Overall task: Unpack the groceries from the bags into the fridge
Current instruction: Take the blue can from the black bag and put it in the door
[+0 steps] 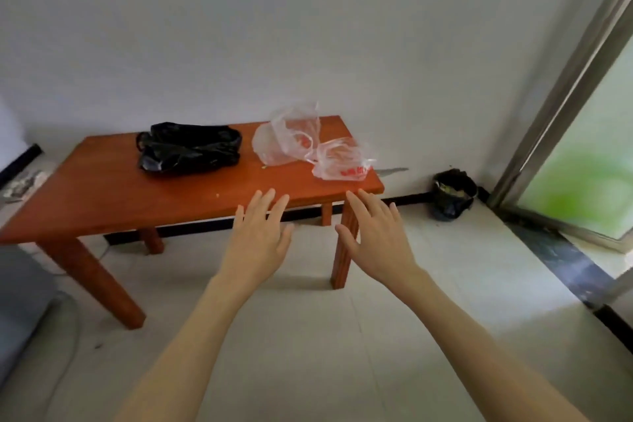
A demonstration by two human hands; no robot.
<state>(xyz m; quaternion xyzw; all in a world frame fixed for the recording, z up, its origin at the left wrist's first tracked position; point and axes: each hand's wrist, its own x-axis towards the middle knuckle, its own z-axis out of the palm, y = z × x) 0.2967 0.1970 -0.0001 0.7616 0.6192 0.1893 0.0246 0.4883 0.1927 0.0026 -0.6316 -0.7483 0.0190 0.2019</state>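
A black plastic bag (188,151) lies crumpled on the far left part of a low reddish wooden table (113,202). Two clear plastic bags sit at the table's right end: one (287,137) stands partly upright, the other (342,161), with red print, lies near the right corner. What the bags hold is not visible. My left hand (258,236) and my right hand (375,236) are stretched forward, palms down, fingers straight and spread. Both hover in front of the table's near right edge and hold nothing. No fridge is in view.
A white wall stands behind the table. A small dark bin (454,193) lined with a black bag sits on the tiled floor (308,336) in the right corner. A sliding glass door (582,161) with a metal frame is at the right. Grey upholstery (20,301) fills the lower left.
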